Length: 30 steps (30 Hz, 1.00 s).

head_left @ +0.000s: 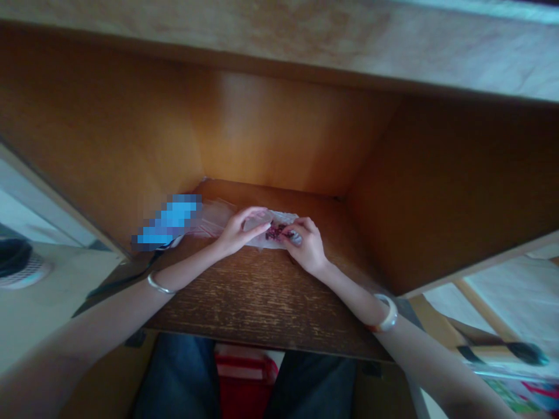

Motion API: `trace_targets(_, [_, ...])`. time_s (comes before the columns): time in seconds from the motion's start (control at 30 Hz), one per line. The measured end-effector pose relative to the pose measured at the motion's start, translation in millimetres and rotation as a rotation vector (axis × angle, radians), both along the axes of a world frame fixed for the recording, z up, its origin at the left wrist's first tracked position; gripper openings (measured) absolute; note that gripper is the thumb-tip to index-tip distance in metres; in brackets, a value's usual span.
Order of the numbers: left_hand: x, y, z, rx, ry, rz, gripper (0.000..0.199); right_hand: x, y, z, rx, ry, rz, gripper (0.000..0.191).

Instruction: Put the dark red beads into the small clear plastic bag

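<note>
My left hand (242, 230) and my right hand (306, 245) meet over a clear plastic packet (273, 230) on the dark wooden desktop (262, 297). The left fingers pinch its upper layer, while the right fingers grip the end near a dark red printed or filled patch (277, 231). Its far left end runs under a pixelated blue patch (168, 221), which hides whatever lies there. A thin silver bangle (159, 284) circles my left wrist, and a thick white bangle (386, 314) circles my right.
Orange-brown wooden walls (279, 128) enclose the desktop on three sides, beneath an overhead pale shelf (262, 41). A black cable (126, 276) runs along the left edge. Below the desk's front edge are my jeans (174, 378) and a red-and-white item (244, 372).
</note>
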<state>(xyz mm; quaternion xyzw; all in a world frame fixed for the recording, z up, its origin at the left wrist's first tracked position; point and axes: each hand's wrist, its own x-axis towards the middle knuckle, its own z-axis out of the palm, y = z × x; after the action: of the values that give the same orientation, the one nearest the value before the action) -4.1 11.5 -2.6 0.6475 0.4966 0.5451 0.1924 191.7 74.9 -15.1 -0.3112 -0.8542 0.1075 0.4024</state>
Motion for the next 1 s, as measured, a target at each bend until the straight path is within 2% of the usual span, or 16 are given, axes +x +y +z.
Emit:
trace_targets(0.13, [-1.1, 1.1, -1.1, -0.001, -0.015, -0.001, 0.039, -0.4, 2.5, -6.3, -0.034, -0.16, -0.013, 0.011])
trace_targets(0.37, [0.1, -5.1, 2.5, 0.093, 0.03, 0.013, 0.043, 1.4, 0.5, -1.8, -0.074, -0.256, -0.017, 0.014])
trace_targets(0.43, [-0.5, -4.0, 1.1, 0.094, 0.049, 0.036, 0.042, 1.8, 1.1, -1.6, -0.069, -0.263, -0.012, 0.012])
trace_targets(0.6, [-2.3, 2.5, -3.1, -0.033, 0.031, 0.054, 0.032, 1.9, 2.6, -4.0, -0.055, -0.232, -0.008, 0.012])
trace_targets(0.8, [0.4, -1.4, 2.3, 0.036, -0.017, 0.079, 0.035, 1.8, 2.2, -2.2, -0.092, -0.249, -0.017, 0.012])
trace_targets(1.0, [-0.2, 1.0, -0.4, -0.044, -0.029, 0.056, 0.032, 2.3, 3.7, -2.1, -0.091, -0.201, -0.005, 0.007])
